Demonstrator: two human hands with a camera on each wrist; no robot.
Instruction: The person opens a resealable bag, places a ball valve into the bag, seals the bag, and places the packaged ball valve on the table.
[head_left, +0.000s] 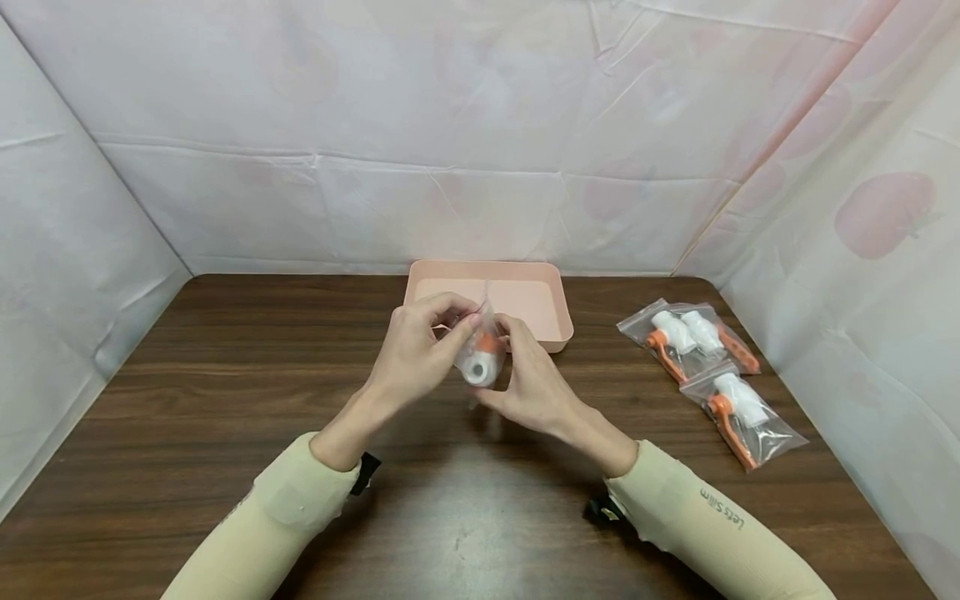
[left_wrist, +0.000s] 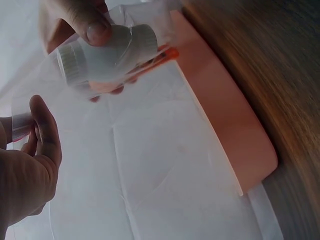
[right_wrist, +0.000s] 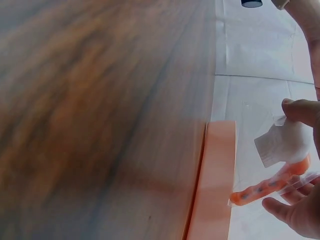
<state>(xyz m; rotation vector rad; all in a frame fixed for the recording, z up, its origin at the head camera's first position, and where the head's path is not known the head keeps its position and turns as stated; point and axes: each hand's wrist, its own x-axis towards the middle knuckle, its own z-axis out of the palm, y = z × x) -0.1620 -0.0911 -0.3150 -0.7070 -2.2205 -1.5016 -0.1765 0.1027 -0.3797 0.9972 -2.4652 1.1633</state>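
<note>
A white plastic ball valve (head_left: 478, 367) with an orange handle (right_wrist: 262, 190) sits inside a clear zip bag (left_wrist: 30, 82). My right hand (head_left: 536, 385) grips the valve through the plastic, thumb on one side and fingers on the other. With thumb and fingertips, my left hand (head_left: 415, 350) pinches the bag's edge beside the valve. Bag and valve are held up in front of the pink tray (head_left: 558, 304), overlapping its near side in the head view. The left wrist view shows the valve's ribbed white end, with the orange handle lying along its body.
Several more bagged valves lie on the right of the brown wooden table (head_left: 225, 375): one bag (head_left: 742, 408) nearer me, others (head_left: 686, 337) behind it. The pink tray stands at the back against a pale curtain (head_left: 450, 208), which also rises on both sides.
</note>
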